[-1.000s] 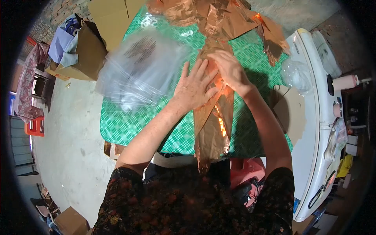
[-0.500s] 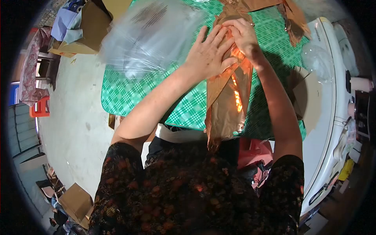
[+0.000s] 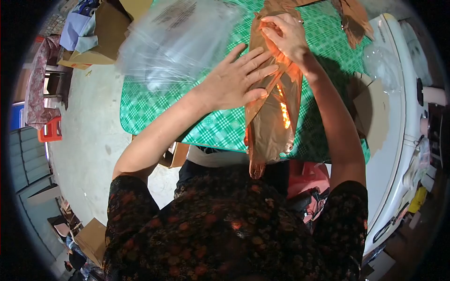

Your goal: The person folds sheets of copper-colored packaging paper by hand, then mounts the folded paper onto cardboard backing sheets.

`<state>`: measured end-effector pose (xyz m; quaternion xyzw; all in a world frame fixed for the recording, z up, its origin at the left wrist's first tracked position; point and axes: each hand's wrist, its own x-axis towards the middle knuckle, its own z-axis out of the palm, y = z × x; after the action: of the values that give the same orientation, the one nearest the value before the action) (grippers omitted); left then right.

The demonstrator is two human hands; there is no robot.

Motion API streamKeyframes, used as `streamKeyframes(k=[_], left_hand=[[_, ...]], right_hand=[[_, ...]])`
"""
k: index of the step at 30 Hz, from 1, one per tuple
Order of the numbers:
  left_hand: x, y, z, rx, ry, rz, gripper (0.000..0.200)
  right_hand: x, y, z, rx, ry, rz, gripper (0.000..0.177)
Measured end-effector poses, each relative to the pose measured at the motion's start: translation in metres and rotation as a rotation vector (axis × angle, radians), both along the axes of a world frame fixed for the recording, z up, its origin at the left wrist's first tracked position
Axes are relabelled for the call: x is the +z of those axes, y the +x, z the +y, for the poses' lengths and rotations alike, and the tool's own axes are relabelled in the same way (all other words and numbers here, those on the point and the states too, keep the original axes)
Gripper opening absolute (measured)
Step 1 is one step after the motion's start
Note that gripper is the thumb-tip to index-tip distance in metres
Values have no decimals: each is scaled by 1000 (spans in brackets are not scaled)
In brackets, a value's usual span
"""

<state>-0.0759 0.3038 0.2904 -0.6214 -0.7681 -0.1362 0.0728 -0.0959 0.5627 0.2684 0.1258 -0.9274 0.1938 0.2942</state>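
A long, translucent orange-brown plastic bag (image 3: pixel 272 124) lies lengthwise on the table with the green checked cloth (image 3: pixel 218 129). Its lower end hangs over the near edge, and light glints along its right side. My left hand (image 3: pixel 236 77) is spread flat, fingertips and thumb over the bag's left edge. Above and to the right, my right hand (image 3: pixel 287 40) has its fingers curled on a bunched orange fold of the bag. What lies under the right palm is hidden.
Clear plastic bags (image 3: pixel 173 44) lie piled on the table's far left. More orange-brown plastic (image 3: pixel 354 23) sits at the far right. A torn cardboard piece (image 3: pixel 372 110) and a white appliance (image 3: pixel 391 154) stand along the right. An open cardboard box (image 3: pixel 110 35) is at upper left.
My left hand has slid left and towards me, away from my right hand. The right hand still grips the fold, its fingers more curled. The bag's near end has shifted slightly.
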Motion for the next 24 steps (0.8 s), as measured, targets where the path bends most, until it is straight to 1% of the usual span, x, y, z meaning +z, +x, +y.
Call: streamKeyframes(k=[3, 6, 7, 10, 13, 16, 19, 21, 23, 24], left_hand=[[4, 0, 1, 2, -34, 2, 64], [2, -1, 0, 0, -40, -6, 65], [1, -1, 0, -2, -34, -2, 65], [0, -3, -1, -8, -19, -5, 67], [5, -3, -4, -19, 13, -53, 70], [17, 2, -11, -38, 44, -150, 76], [25, 14, -21, -45, 56, -211, 84], [25, 25, -24, -33, 67, -236, 88], [21, 37, -25, 23, 109, -201, 89], [20, 44, -25, 53, 128, -185, 89]], right_hand=[[2, -2, 4, 28, 2, -58, 27], [3, -1, 3, 12, 41, -46, 27], [10, 2, 1, 27, 43, -101, 26], [22, 9, -5, 26, 167, -73, 26], [38, 27, -14, 48, 228, -35, 27], [45, 44, -13, 61, 222, 23, 32], [45, 61, -14, -20, 366, 55, 41], [40, 67, -12, -29, 393, 6, 46], [37, 68, -12, -46, 398, -67, 52], [35, 68, -13, -48, 398, -78, 51]])
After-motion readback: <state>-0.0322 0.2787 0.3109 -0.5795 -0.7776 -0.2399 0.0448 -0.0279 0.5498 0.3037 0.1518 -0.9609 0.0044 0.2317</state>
